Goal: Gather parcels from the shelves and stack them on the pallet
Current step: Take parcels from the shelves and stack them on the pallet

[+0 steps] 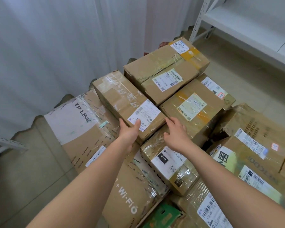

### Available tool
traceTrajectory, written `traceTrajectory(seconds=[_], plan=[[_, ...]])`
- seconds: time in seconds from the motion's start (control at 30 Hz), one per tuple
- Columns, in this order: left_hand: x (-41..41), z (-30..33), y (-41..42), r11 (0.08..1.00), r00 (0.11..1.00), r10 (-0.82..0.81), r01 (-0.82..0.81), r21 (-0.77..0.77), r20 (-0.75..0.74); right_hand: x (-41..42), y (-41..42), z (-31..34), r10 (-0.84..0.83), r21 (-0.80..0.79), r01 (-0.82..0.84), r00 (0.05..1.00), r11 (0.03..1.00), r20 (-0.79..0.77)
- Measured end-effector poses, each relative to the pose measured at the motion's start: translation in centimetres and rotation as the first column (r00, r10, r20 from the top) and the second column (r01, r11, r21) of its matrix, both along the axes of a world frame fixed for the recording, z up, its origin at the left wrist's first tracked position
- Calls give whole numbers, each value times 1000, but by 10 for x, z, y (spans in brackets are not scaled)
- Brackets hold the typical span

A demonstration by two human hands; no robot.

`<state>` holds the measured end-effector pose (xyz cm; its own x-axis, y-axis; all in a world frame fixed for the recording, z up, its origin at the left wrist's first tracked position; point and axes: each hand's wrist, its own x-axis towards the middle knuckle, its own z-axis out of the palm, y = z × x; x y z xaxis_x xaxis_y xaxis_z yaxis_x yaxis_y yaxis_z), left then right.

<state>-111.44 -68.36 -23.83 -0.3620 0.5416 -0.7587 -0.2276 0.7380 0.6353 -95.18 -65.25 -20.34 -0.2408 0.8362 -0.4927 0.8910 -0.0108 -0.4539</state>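
A long taped cardboard parcel with a white shipping label lies on top of the stack of parcels. My left hand grips its near left corner, thumb on the label and fingers down the side. My right hand is at the near right corner with straight fingers, beside the parcel's end; whether it touches is unclear. Under and around it lie several more brown parcels, among them a TP-LINK box and a box marked 010. The pallet itself is hidden beneath the stack.
A white metal shelf rack stands at the upper right, its shelf bare. White curtains hang behind the stack. Another rack corner pokes in at the left. Tiled floor lies left of the stack.
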Motion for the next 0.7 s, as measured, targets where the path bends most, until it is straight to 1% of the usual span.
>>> traceTrajectory(seconds=[0.07, 0.17, 0.23, 0.43, 0.57, 0.7], plan=[[3, 14, -6, 1000, 1000, -6, 6, 6, -2, 8, -2, 12, -37, 4, 38, 998, 999, -42], [9, 37, -16, 1000, 1000, -12, 12, 24, -4, 21, -5, 34, -108, -33, 105, 985, 994, -135], [17, 55, -23, 1000, 1000, -2, 2, 30, -10, 33, -9, 53, -125, -47, 119, 977, 992, -173], [65, 129, -43, 998, 999, 30, -28, 54, -30, 82, -23, 121, -114, -31, 109, 960, 994, -256], [114, 185, -58, 991, 998, 63, -63, 121, 2, 130, -33, 165, -65, -2, 68, 953, 998, -296], [169, 244, -79, 976, 996, 89, -88, 198, 4, 181, -45, 211, -34, 32, 48, 940, 998, -340]])
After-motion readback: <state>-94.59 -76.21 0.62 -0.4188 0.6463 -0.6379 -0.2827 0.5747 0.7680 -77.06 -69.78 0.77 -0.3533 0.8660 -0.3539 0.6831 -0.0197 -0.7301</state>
